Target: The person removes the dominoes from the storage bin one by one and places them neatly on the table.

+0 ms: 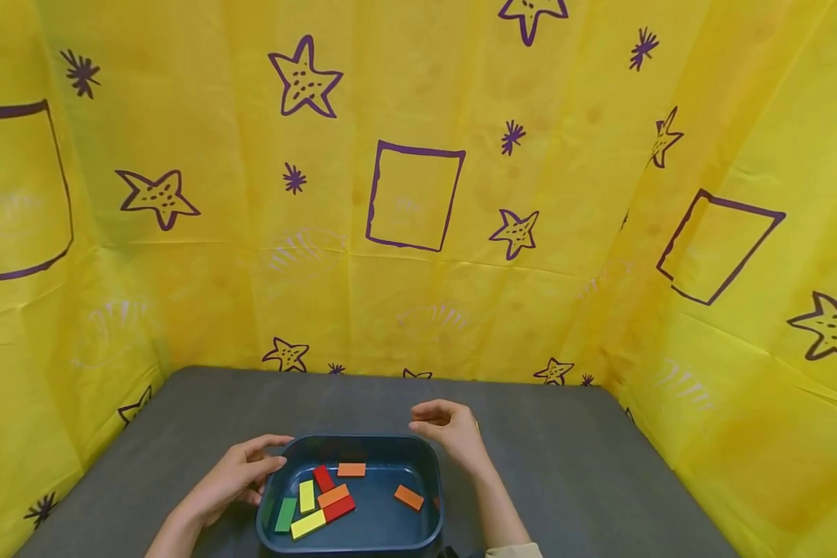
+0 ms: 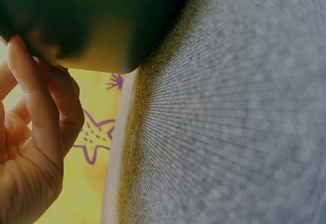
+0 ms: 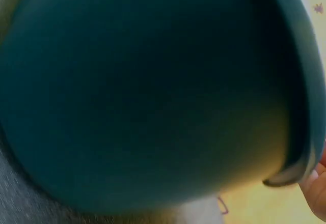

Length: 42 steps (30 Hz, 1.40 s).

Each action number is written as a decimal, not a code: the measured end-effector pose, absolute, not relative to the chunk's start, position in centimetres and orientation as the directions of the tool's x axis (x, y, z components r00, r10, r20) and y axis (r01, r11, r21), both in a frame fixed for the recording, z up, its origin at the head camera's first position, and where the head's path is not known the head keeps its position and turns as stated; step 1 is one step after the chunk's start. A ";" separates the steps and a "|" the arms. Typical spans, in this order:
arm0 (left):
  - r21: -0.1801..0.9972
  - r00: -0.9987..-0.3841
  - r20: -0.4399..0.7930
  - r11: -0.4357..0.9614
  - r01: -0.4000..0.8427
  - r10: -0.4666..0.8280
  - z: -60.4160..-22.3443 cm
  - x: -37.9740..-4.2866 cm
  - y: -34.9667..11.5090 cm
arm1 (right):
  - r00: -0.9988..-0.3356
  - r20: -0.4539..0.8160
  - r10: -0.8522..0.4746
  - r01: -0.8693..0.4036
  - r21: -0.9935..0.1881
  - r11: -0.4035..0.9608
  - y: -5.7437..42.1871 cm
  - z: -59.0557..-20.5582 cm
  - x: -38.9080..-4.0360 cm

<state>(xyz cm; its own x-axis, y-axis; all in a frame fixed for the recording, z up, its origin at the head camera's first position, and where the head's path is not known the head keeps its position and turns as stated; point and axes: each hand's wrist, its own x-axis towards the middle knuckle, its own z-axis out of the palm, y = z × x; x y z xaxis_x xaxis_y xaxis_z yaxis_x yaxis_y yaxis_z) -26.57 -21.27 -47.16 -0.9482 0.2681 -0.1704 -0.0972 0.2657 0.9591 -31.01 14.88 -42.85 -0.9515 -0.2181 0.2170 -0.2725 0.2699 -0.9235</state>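
Note:
A dark blue rectangular tub [image 1: 384,525] with rounded corners stands on the grey table, holding small flat blocks. Most lie at its left: a green block [image 1: 285,514], a yellow block [image 1: 307,496], a red block [image 1: 339,508] and an orange block [image 1: 333,495] among them. Another orange block [image 1: 408,497] lies alone at the right. My left hand [image 1: 232,474] holds the tub's left rim, thumb over the edge; in the left wrist view a fingertip meets the outer wall. My right hand [image 1: 452,434] hovers at the back right corner, fingers loosely bent, nothing visible in them.
The grey table top [image 1: 551,465] spreads around the tub. Yellow curtains [image 1: 418,310] with purple stars and squares enclose its back and both sides. A light sleeve [image 1: 514,551] shows on the right forearm.

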 end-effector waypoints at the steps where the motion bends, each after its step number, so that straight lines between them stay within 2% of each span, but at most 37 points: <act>1: 0.959 -0.948 -0.171 0.266 -0.098 0.269 -47.1 -26.6 -21.3 | -0.947 0.214 -0.239 -0.277 -0.922 0.271 14.7 -42.8 -30.9; 17: 0.960 -0.949 -0.161 0.267 -0.087 0.271 -46.9 -26.3 -21.3 | -0.879 0.028 -0.476 -0.175 -0.947 0.268 12.0 -43.6 -29.8; 24: 0.958 -0.950 -0.167 0.271 -0.092 0.265 -47.1 -26.2 -21.2 | -0.876 -0.031 -0.481 -0.140 -0.938 0.316 10.8 -44.6 -29.6; 30: 0.959 -0.950 -0.165 0.267 -0.093 0.264 -47.2 -26.3 -21.1 | -0.886 -0.042 -0.461 -0.176 -0.890 0.421 10.4 -44.6 -29.4; 42: 0.956 -0.949 -0.177 0.275 -0.103 0.259 -47.1 -26.4 -21.1 | -0.858 -0.204 -0.471 -0.102 -0.832 0.545 10.1 -44.2 -29.5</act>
